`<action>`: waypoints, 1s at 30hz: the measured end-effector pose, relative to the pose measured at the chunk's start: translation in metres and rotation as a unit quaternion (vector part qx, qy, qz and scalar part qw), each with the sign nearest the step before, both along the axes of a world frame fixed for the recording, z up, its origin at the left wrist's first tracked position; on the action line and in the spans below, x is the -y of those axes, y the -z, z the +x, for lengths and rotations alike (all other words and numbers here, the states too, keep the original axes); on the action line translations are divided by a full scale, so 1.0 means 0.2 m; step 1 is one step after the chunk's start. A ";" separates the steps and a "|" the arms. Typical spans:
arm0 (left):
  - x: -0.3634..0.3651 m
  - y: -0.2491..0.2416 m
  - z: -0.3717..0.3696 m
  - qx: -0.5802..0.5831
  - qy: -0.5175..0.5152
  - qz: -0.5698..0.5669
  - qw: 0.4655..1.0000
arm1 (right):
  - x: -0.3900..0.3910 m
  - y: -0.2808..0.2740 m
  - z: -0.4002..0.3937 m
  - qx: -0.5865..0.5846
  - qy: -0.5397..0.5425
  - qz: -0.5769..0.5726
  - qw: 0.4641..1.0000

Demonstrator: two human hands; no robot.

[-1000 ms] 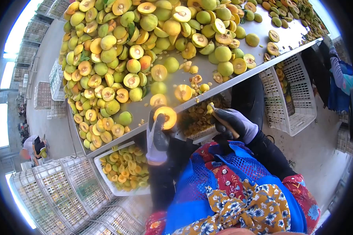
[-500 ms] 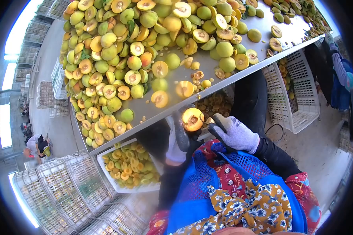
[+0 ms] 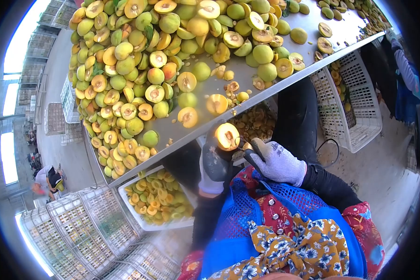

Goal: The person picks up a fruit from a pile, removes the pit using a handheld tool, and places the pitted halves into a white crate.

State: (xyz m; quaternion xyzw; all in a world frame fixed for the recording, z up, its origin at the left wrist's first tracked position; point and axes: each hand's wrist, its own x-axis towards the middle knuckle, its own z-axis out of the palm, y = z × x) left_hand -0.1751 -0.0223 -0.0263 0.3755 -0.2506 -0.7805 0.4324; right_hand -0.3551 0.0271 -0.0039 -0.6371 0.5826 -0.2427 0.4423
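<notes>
My left hand (image 3: 213, 164), in a grey-and-black work glove, is closed around an apricot half (image 3: 227, 135). Its orange cut face is turned up, with a brownish centre. My right hand (image 3: 275, 161), gloved the same way, grips a small coring tool (image 3: 247, 146) with a pale handle end and a thin wire loop. That loop sits right at the near right edge of the fruit. Both hands are in front of my body, just below the rim of a metal table (image 3: 172, 140), where cut apricots (image 3: 126, 70) lie heaped.
Under the table's edge is a container of pits and scraps (image 3: 256, 122). A white tub of apricot halves (image 3: 156, 198) stands at lower left, by stacked plastic crates (image 3: 74, 224). To the right are a tilted white crate (image 3: 359, 107) and another person's sleeve (image 3: 406, 70). Another person (image 3: 49, 179) bends at far left.
The apricot half has shifted slightly up and tipped, with more of my left glove's back showing. My right hand keeps the tool at its edge. The whole view has moved a little.
</notes>
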 end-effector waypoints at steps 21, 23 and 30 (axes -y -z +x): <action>-0.07 0.07 -0.20 0.150 -0.063 -0.262 0.951 | 0.00 0.05 0.03 0.376 0.039 0.081 0.922; -0.07 0.14 -0.17 0.144 -0.052 -0.260 0.953 | -0.01 0.04 -0.01 0.555 0.044 0.300 0.775; -0.03 0.11 -0.04 0.221 0.075 -0.159 0.959 | -0.06 0.14 0.11 0.166 0.070 0.089 0.980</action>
